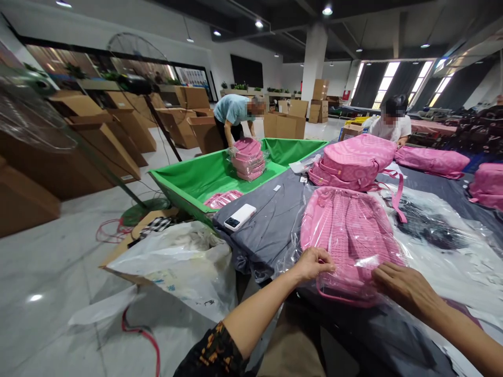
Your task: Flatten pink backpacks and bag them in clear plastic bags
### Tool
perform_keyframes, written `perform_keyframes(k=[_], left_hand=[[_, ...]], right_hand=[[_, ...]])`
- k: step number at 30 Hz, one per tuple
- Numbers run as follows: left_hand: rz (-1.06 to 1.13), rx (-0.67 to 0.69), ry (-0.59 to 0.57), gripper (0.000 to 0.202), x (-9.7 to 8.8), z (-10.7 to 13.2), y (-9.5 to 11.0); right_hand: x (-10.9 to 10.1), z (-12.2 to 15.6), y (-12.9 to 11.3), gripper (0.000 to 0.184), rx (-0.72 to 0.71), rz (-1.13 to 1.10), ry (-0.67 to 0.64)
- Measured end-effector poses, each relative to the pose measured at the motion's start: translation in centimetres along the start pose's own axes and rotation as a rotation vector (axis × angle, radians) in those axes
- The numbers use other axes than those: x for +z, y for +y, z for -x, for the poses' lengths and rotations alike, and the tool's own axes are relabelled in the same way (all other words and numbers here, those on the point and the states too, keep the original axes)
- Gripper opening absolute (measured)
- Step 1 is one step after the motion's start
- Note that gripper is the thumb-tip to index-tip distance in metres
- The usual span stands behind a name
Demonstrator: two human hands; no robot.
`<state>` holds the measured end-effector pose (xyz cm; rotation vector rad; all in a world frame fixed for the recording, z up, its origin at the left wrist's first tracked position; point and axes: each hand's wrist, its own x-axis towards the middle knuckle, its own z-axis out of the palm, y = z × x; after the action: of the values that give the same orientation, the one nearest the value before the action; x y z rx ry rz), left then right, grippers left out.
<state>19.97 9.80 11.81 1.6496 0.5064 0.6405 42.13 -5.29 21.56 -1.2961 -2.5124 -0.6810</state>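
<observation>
A pink backpack (349,225) lies on the dark grey table cover in front of me, straps facing up. Around it is a clear plastic bag (369,260), loose at the near end. My left hand (312,264) pinches the bag's film near the backpack's lower left side. On the other side, my right hand (403,285) is closed on the film by the lower right. Just beyond lie stacked pink backpacks (356,157) without visible wrapping, one strap hanging toward me. Flat clear bags (444,246) are spread to the right.
A white phone (240,217) rests at the table's left edge. Past it, a green bin (188,180) holds wrapped pink backpacks, where a co-worker (233,112) bends over. Another person (393,123) works across the table. A white sack (188,262) and a standing fan (137,84) are at left.
</observation>
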Motion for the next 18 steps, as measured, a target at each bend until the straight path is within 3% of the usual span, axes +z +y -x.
perform_keyframes(k=[6, 12, 13, 15, 18], left_hand=[[0.031, 0.018, -0.038, 0.032, -0.3, 0.2, 0.1], [0.026, -0.002, -0.039, 0.03, -0.4, 0.2, 0.0], [0.021, -0.007, -0.036, 0.03, -0.4, 0.2, -0.1], [0.01, -0.017, -0.029, 0.03, -0.3, 0.2, 0.0], [-0.008, -0.028, -0.027, 0.032, -0.3, 0.3, 0.1]], right_hand=[[0.9, 0.4, 1.2, 0.038, 0.037, -0.01, -0.069], [2.6, 2.6, 3.2, 0.053, 0.594, -0.442, -0.232], [2.6, 2.9, 3.2, 0.054, 0.674, -0.482, -0.204], [2.1, 3.5, 2.7, 0.051, 0.78, -0.42, -0.017], [1.0, 3.6, 0.5, 0.031, 0.674, -0.22, 0.286]])
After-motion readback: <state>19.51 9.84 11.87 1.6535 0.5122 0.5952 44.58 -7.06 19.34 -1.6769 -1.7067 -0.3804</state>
